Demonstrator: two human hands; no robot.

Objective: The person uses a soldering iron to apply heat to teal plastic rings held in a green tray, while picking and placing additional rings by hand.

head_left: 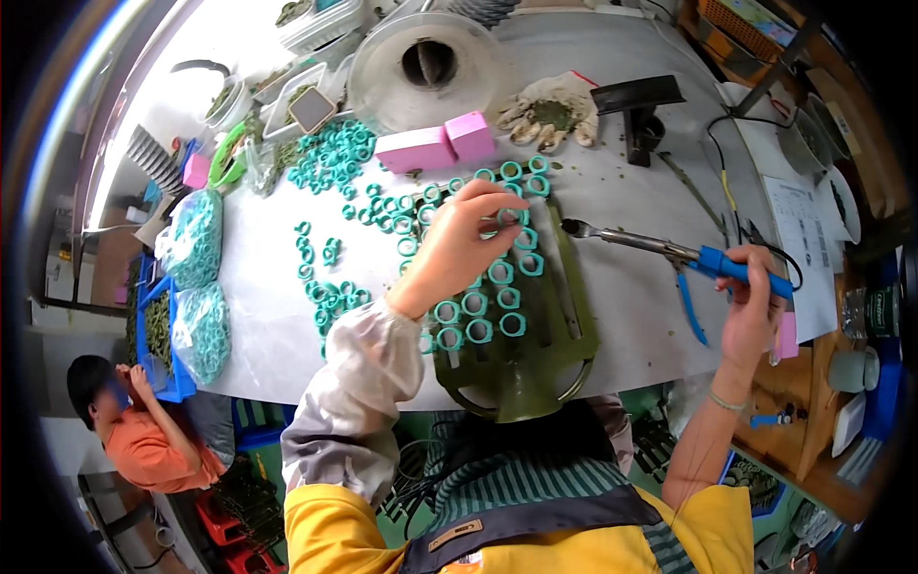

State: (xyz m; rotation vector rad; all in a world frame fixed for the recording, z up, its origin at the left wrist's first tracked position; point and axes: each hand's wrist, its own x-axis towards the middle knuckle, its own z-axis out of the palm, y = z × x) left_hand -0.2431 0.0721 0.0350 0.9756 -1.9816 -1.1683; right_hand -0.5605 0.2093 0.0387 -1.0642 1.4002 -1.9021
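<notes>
Several rows of small teal nut-shaped rings stand on a dark green slotted frame in front of me. Over the frame's upper part, my left hand has its fingers bent and closed around one teal ring; the fingers partly cover it and its neighbours. My right hand grips the blue handle of a soldering iron with a cord. Its long metal shaft points left, and the dark spoon-shaped tip lies just right of the frame, apart from the rings.
Loose teal rings lie left of the frame. Pink blocks, a stained glove, a black stand and a round clear basin stand behind. Blue pliers lie at right. Bagged rings and a person in orange are left.
</notes>
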